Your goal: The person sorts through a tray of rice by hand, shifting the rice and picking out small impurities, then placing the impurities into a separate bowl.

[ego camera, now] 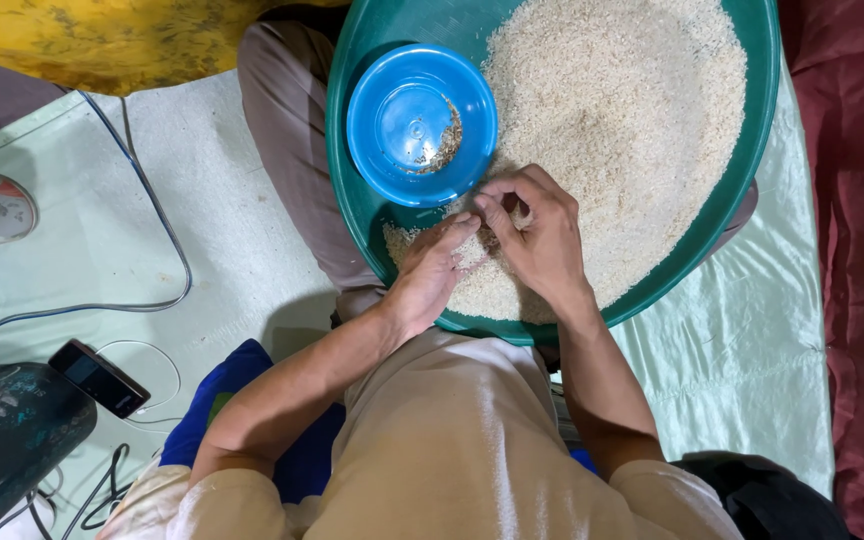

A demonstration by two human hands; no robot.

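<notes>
rice (622,110) in the green basin (752,150) is pinched by right hand (537,235) and left hand (432,270), fingertips together, near the blue bowl (402,120).

A beige short-sleeved shirt (452,440) is being worn, forearms being left bare; grey-brown trousers (292,130) are being seen on the leg.

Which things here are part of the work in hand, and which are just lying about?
In use: left hand, right hand, rice, green basin, blue bowl holding picked-out bits.

Lying about: phone, cables, dark patterned container, yellow cloth.
</notes>
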